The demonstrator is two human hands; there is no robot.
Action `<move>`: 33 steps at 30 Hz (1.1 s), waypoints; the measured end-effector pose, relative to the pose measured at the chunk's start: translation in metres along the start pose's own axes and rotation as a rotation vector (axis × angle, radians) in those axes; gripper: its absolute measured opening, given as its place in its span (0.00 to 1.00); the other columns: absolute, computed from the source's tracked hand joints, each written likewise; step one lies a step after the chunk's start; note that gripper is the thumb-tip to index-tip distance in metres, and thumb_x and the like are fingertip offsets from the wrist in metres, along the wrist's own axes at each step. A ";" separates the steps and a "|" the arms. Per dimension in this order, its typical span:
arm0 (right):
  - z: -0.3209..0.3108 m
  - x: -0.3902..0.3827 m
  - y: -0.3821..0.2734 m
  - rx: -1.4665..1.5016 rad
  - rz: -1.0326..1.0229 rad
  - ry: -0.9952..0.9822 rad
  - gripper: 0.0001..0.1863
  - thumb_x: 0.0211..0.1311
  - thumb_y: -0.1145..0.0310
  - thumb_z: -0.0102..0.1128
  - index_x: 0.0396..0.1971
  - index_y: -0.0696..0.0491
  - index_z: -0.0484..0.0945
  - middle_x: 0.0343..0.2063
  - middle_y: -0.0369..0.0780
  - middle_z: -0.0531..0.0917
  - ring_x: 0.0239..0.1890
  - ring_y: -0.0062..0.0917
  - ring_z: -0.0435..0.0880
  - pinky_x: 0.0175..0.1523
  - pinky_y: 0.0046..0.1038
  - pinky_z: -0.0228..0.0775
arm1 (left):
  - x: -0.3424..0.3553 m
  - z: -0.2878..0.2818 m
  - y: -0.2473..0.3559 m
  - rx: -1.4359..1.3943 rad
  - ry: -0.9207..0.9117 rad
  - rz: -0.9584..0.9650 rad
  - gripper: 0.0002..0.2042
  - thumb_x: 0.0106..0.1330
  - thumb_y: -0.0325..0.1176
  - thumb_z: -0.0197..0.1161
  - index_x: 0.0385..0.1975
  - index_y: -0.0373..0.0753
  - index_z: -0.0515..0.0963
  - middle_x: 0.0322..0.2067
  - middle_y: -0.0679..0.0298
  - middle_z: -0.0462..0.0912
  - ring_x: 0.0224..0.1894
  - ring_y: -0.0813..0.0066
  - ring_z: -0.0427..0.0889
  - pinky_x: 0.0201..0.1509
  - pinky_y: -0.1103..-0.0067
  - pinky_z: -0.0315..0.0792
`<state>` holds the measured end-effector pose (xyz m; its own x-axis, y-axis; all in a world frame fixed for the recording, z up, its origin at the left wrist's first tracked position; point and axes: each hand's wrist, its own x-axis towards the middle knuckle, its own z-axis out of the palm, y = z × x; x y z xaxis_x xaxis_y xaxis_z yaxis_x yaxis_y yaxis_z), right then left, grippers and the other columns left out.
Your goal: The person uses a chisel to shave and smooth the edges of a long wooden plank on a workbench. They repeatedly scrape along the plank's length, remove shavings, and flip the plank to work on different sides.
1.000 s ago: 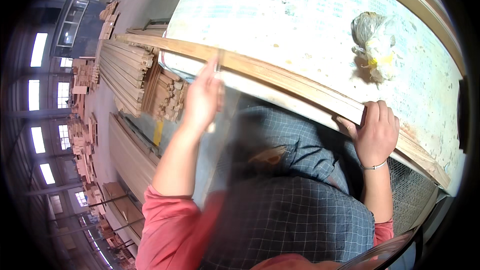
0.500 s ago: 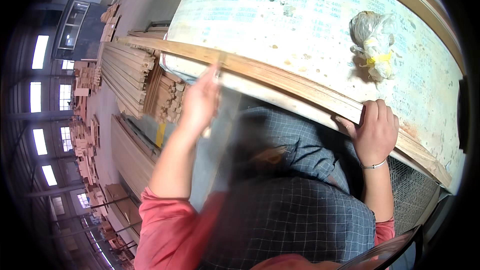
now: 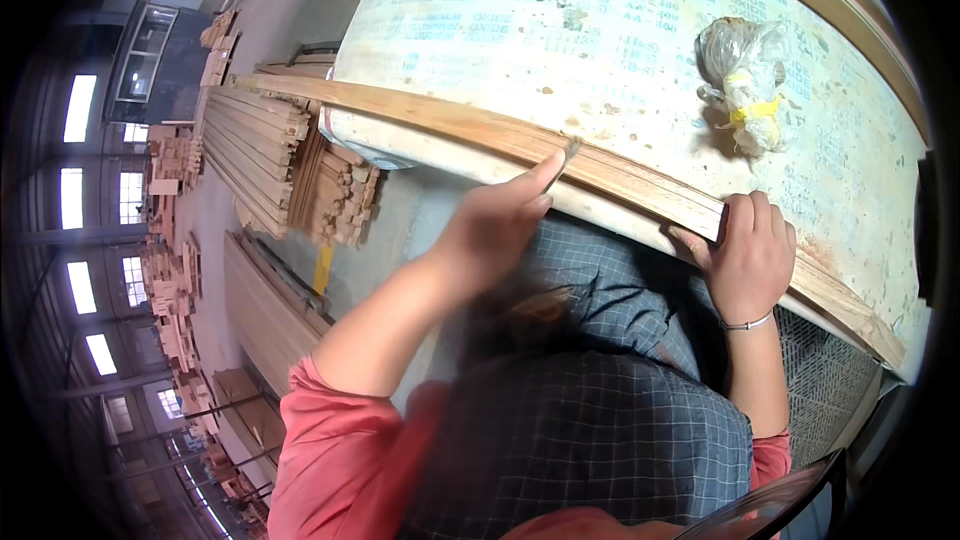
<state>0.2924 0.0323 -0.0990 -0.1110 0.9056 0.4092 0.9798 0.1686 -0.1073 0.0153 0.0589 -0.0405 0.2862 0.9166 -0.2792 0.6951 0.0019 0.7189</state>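
The strip (image 3: pixel 430 114) lies along the table's (image 3: pixel 480 55) near edge, its long axis slanting from upper left, where it juts past the table, toward lower right. My left hand (image 3: pixel 497 225) is closed around a slim tool (image 3: pixel 568 152), tip at the strip. My right hand (image 3: pixel 752 252) grips the strip, fingers curled over, thumb nearer me. Beyond lies a bag (image 3: pixel 742 58).

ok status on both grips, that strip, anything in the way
Left grip on thin tool, tip at wooden strip. Right grip clasped over strip, further right. Strip along worktop's near edge. Knotted plastic bag beyond, apart from it.
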 end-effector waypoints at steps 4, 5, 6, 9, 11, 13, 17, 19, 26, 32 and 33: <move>0.000 0.001 0.000 -0.003 -0.022 0.053 0.29 0.43 0.39 0.67 0.25 0.51 0.70 0.25 0.38 0.72 0.28 0.32 0.72 0.35 0.32 0.62 | 0.006 -0.006 -0.034 0.150 0.384 -0.001 0.23 0.71 0.27 0.54 0.66 0.45 0.68 0.23 0.67 0.76 0.26 0.81 0.73 0.36 0.82 0.72; 0.001 0.001 0.000 -0.009 -0.018 0.046 0.29 0.44 0.39 0.66 0.25 0.51 0.70 0.26 0.38 0.72 0.28 0.32 0.72 0.35 0.32 0.62 | 0.006 -0.005 -0.038 0.259 0.399 0.017 0.23 0.70 0.27 0.56 0.66 0.45 0.68 0.26 0.61 0.77 0.27 0.73 0.75 0.37 0.79 0.73; -0.001 0.001 -0.001 -0.012 -0.026 0.058 0.29 0.44 0.38 0.66 0.25 0.51 0.70 0.25 0.38 0.72 0.28 0.32 0.72 0.35 0.32 0.62 | 0.006 -0.003 -0.042 0.371 0.415 0.034 0.23 0.69 0.27 0.58 0.65 0.44 0.69 0.29 0.55 0.79 0.29 0.65 0.77 0.38 0.76 0.73; -0.001 0.003 -0.002 -0.002 -0.030 0.066 0.29 0.45 0.38 0.65 0.24 0.51 0.70 0.24 0.38 0.71 0.28 0.32 0.72 0.35 0.32 0.62 | -0.002 0.007 -0.037 0.550 0.377 0.025 0.24 0.67 0.26 0.61 0.64 0.44 0.70 0.31 0.47 0.80 0.32 0.48 0.77 0.41 0.70 0.74; 0.000 0.001 -0.002 -0.016 -0.020 0.065 0.29 0.44 0.38 0.66 0.24 0.51 0.70 0.24 0.38 0.71 0.27 0.32 0.72 0.35 0.32 0.61 | -0.012 0.003 -0.027 0.537 0.247 -0.025 0.24 0.67 0.26 0.60 0.64 0.44 0.69 0.30 0.49 0.80 0.33 0.52 0.78 0.42 0.71 0.74; -0.001 0.001 -0.001 -0.023 -0.017 0.066 0.29 0.44 0.38 0.66 0.24 0.51 0.70 0.24 0.38 0.71 0.27 0.32 0.72 0.35 0.32 0.62 | -0.021 -0.010 -0.040 0.391 0.194 0.134 0.25 0.69 0.26 0.58 0.66 0.45 0.68 0.23 0.60 0.76 0.26 0.69 0.77 0.34 0.76 0.75; -0.001 0.000 0.000 0.007 -0.009 0.046 0.28 0.44 0.39 0.66 0.24 0.51 0.70 0.24 0.38 0.71 0.28 0.32 0.72 0.34 0.32 0.62 | -0.005 -0.049 -0.033 -0.271 0.384 -0.403 0.22 0.74 0.30 0.52 0.67 0.47 0.67 0.19 0.74 0.67 0.17 0.87 0.65 0.19 0.85 0.66; -0.002 0.002 -0.001 0.015 -0.013 0.045 0.28 0.44 0.39 0.65 0.24 0.51 0.69 0.24 0.38 0.70 0.28 0.32 0.72 0.34 0.32 0.62 | 0.000 -0.056 -0.040 -0.304 0.386 -0.482 0.21 0.74 0.31 0.50 0.67 0.47 0.68 0.19 0.73 0.68 0.17 0.86 0.65 0.20 0.85 0.66; -0.001 0.002 -0.001 0.017 0.008 0.011 0.28 0.42 0.40 0.67 0.25 0.51 0.71 0.25 0.38 0.72 0.29 0.32 0.73 0.35 0.32 0.62 | 0.008 0.008 0.005 0.072 0.139 -0.210 0.22 0.73 0.29 0.52 0.66 0.39 0.66 0.52 0.48 0.79 0.55 0.64 0.79 0.57 0.76 0.72; 0.000 0.001 0.000 0.017 -0.006 0.042 0.28 0.42 0.41 0.67 0.24 0.51 0.70 0.25 0.37 0.71 0.28 0.31 0.73 0.34 0.31 0.62 | 0.003 0.040 0.025 0.265 -0.032 0.122 0.22 0.70 0.26 0.53 0.65 0.36 0.67 0.49 0.41 0.79 0.50 0.53 0.82 0.53 0.72 0.74; -0.001 0.001 0.001 0.023 -0.011 0.043 0.28 0.42 0.41 0.67 0.24 0.51 0.70 0.25 0.37 0.71 0.28 0.31 0.72 0.34 0.31 0.62 | 0.000 0.038 0.021 0.161 -0.013 0.225 0.22 0.70 0.26 0.53 0.64 0.37 0.68 0.48 0.41 0.79 0.49 0.53 0.82 0.52 0.72 0.74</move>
<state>0.2930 0.0335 -0.0979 -0.1143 0.8860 0.4493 0.9744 0.1881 -0.1229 0.0553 0.0436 -0.0498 0.4529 0.8816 -0.1332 0.7087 -0.2653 0.6537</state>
